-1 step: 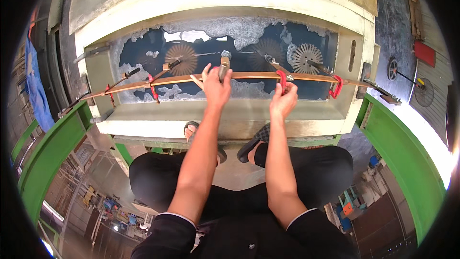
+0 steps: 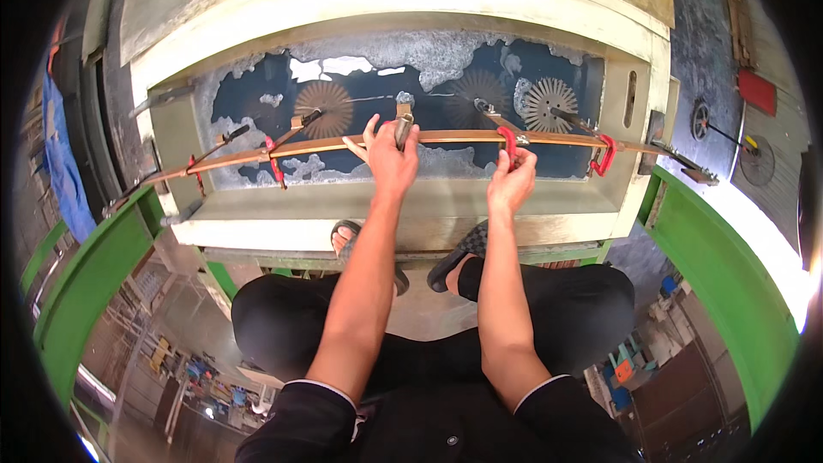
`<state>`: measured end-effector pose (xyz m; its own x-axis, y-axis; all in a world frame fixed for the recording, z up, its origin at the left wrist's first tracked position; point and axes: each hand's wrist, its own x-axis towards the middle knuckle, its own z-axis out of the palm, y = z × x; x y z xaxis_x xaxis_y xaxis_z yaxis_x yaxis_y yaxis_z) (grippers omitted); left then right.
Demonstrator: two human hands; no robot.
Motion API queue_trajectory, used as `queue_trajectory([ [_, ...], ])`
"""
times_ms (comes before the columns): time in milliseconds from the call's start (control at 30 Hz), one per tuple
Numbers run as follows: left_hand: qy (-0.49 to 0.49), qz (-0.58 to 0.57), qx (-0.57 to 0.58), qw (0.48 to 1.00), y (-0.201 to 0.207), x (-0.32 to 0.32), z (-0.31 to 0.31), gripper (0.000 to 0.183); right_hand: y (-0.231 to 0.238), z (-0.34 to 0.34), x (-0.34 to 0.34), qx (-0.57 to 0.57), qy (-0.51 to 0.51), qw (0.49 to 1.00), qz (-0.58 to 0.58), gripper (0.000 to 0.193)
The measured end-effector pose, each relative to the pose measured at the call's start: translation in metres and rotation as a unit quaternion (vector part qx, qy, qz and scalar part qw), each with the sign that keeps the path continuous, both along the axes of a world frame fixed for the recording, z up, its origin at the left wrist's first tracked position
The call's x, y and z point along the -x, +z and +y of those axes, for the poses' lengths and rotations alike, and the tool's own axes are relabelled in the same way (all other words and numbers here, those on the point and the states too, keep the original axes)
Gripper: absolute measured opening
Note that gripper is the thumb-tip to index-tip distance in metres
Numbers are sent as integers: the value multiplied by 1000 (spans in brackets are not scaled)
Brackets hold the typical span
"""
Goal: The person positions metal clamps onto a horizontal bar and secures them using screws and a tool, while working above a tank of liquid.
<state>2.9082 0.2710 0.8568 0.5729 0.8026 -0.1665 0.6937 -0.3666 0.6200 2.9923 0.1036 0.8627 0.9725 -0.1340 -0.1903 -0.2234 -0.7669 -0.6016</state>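
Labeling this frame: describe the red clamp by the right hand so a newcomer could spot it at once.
Start at the big pale trough of dark, foamy liquid in front of the seated person. A long thin brown strip crosses it from left to right, with several red clamps on it. The one you want touches the right hand's fingers, while the other red clamps stand away from both hands.

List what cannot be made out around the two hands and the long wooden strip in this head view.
- Left hand: its palm hides how it grips the short metal-tipped tool.
- Right hand: fingers cover part of the red clamp.
- Long thin wooden strip: ends blurred by fisheye bending.
- Round brown fan-shaped pieces: too small to identify.
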Motion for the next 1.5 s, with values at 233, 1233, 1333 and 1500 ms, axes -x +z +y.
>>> queue_trajectory([
  [233, 213, -142, 189, 948, 48, -30, -3, 27, 69, 5, 8, -125, -66, 990, -32, 16],
  [1233, 303, -242, 644, 659, -58, -8, -113, 22, -25, -71, 30, -381, -172, 819, 393, 27],
  [1333, 261, -226, 679, 647, -59, -9, -114, 26, -46, -74, 38, -371, -117, 895, 217, 25],
  [1500, 306, -250, 666, 632, -69, -10, -117, 26, -29, -60, 41, -448, -220, 788, 361, 26],
])
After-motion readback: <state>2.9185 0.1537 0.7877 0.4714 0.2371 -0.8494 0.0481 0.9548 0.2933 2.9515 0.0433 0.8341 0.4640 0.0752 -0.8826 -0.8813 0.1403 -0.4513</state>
